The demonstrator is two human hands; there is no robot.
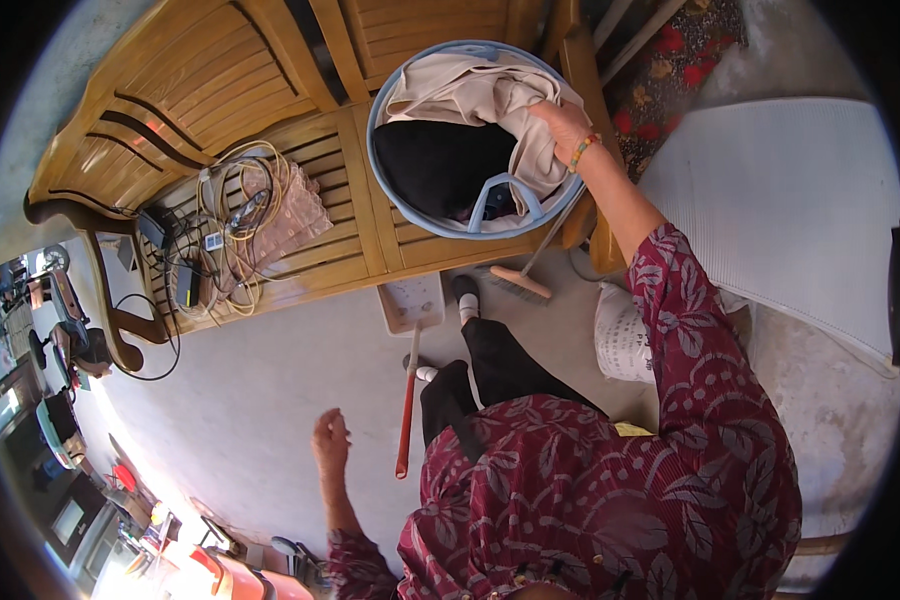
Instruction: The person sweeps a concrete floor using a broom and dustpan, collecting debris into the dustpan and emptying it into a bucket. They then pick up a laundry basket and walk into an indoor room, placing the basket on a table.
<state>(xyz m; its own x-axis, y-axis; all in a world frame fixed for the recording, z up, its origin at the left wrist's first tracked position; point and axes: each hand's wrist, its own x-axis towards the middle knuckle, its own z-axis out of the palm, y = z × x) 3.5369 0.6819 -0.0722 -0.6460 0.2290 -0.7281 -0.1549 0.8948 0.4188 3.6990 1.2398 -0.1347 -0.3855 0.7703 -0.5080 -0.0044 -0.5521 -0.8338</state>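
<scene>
The dark red patterned shirt [590, 490] is nearest. The right grip [564, 127] pinches beige cloth [460, 92] in the blue basket [435, 229]; the left grip [331, 442] hangs half-spread.

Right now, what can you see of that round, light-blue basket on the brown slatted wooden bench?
The round, light-blue basket stands on the brown slatted wooden bench, its open top facing up. A light-blue handle loop on the side nearest the person leans inward. Its material is hard to tell. Bunched beige cloth and smooth-looking black cloth fill much of it. The person's right hand appears to grip the beige cloth; whether the wrist touches the rim is unclear.
</scene>
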